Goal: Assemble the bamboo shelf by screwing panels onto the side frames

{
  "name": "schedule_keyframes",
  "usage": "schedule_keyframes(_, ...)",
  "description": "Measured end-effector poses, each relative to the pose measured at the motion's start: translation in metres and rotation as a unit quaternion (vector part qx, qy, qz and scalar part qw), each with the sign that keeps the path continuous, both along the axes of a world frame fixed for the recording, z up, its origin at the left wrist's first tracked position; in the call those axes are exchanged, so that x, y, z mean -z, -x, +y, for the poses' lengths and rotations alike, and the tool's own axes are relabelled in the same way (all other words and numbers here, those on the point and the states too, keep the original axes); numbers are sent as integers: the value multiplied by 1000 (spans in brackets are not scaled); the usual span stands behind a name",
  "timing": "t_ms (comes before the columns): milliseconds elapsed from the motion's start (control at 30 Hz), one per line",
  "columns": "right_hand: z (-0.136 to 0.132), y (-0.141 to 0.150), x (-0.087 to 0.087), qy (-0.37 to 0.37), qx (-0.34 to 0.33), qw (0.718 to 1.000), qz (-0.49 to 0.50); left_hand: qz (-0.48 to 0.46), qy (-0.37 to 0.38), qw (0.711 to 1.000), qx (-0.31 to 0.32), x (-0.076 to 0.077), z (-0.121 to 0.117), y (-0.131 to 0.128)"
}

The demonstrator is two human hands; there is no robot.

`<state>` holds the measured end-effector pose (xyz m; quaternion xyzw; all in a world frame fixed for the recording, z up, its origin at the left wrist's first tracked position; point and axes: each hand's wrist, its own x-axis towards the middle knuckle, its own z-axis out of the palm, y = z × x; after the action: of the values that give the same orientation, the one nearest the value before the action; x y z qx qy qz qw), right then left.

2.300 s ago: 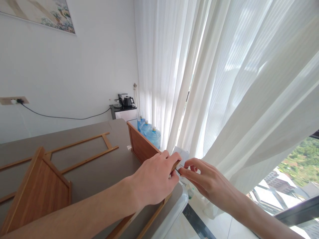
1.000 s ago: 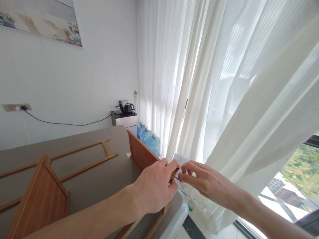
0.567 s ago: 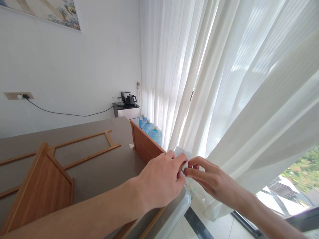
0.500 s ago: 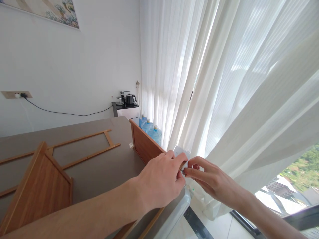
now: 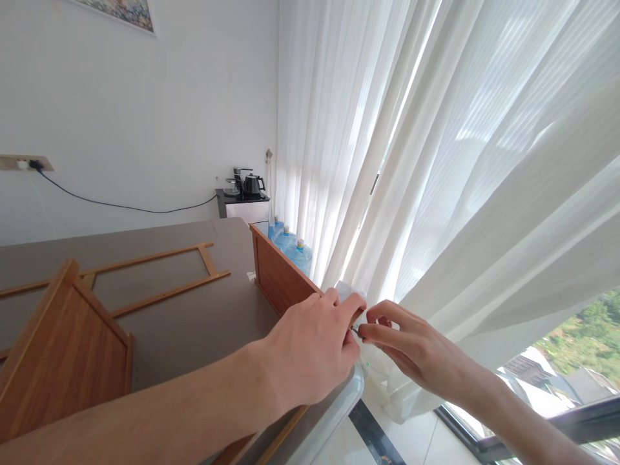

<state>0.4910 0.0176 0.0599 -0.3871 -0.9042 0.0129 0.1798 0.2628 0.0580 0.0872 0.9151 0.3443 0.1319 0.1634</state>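
Note:
A reddish-brown wooden panel [image 5: 281, 270] stands on edge at the right side of the table. My left hand [image 5: 312, 345] is wrapped over the panel's near end and hides most of it. Thumb and fingers of my right hand [image 5: 411, 342] pinch a small metal piece [image 5: 356, 330] against that end, possibly a screw; it is too small to tell. The two hands almost touch there.
On the grey table [image 5: 188, 349] lie a ladder-like wooden frame [image 5: 159, 300] and a second wooden panel [image 5: 72, 349]. Behind are blue water bottles [image 5: 300, 255] and a black kettle [image 5: 252, 185] on a stand. White curtains [image 5: 411, 194] hang at the right.
The view has shifted slightly, so the table things sit a little higher and further left. Both hands keep their grips; my right fingers have turned slightly around the metal piece.

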Motion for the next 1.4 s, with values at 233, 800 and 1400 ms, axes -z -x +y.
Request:
schedule_keyframes(233, 0, -1, -9, -9, -3, 999, -48, -10, 4, 1000, -10, 0, 1, -1)
schedule_keyframes(800, 0, 6, -26, -127, -25, 977, -169, -10, 5, 1000, -14, 0, 2, -2)
schedule_keyframes(1400, 0, 2, -18, -109, -33, 988, -107, -6, 9, 1000, -21, 0, 0, -1)
